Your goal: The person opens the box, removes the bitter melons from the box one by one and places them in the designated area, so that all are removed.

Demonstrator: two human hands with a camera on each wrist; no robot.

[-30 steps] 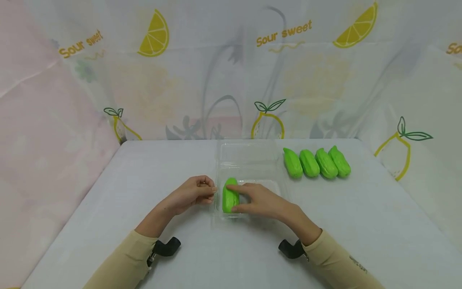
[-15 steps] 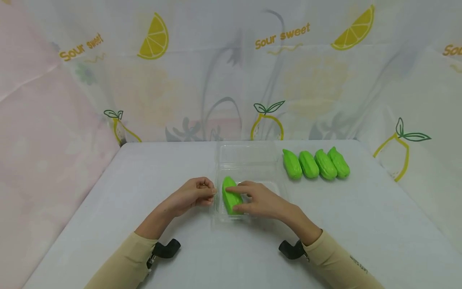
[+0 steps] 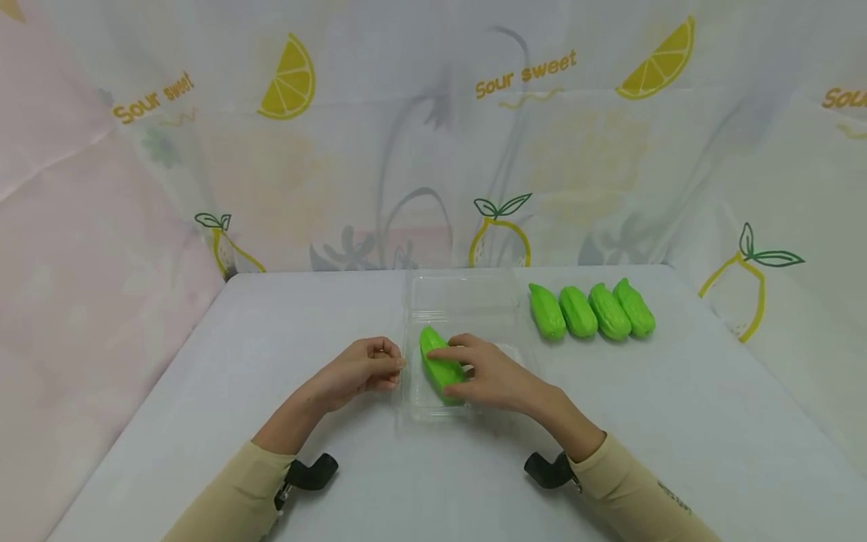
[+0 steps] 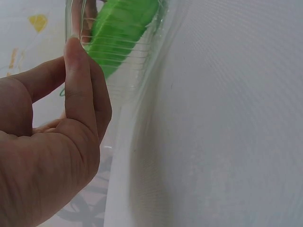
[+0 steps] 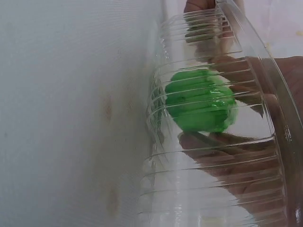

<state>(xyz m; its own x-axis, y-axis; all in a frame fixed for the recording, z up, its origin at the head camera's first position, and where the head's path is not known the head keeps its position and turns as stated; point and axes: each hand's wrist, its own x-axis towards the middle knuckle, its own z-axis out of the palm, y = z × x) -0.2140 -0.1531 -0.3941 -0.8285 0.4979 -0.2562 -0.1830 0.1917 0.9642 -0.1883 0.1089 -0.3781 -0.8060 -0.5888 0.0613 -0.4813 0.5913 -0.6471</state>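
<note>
A clear plastic clamshell box (image 3: 417, 400) lies with its lid folded back at the table's middle. My left hand (image 3: 359, 370) pinches the left rim of the box between thumb and fingers, as the left wrist view confirms. Inside the box, toward its left side, lies a bright green, ridged, elongated vegetable (image 3: 440, 365) with a tapered far end. My right hand (image 3: 497, 379) holds it between thumb and fingers, reaching in from the right. Through the ribbed wall in the right wrist view, the vegetable's rounded end (image 5: 199, 101) shows between the fingers.
Several similar green vegetables (image 3: 579, 311) lie in a row on the white table, right of the lid (image 3: 463, 292). A printed cloth (image 3: 379, 150) hangs behind the table. Black wrist mounts (image 3: 314, 472) sit below both forearms.
The green vegetable has turned inside the box: its near end has swung right, so it now lies slanted. The right hand has shifted slightly with it; the left hand keeps its hold.
</note>
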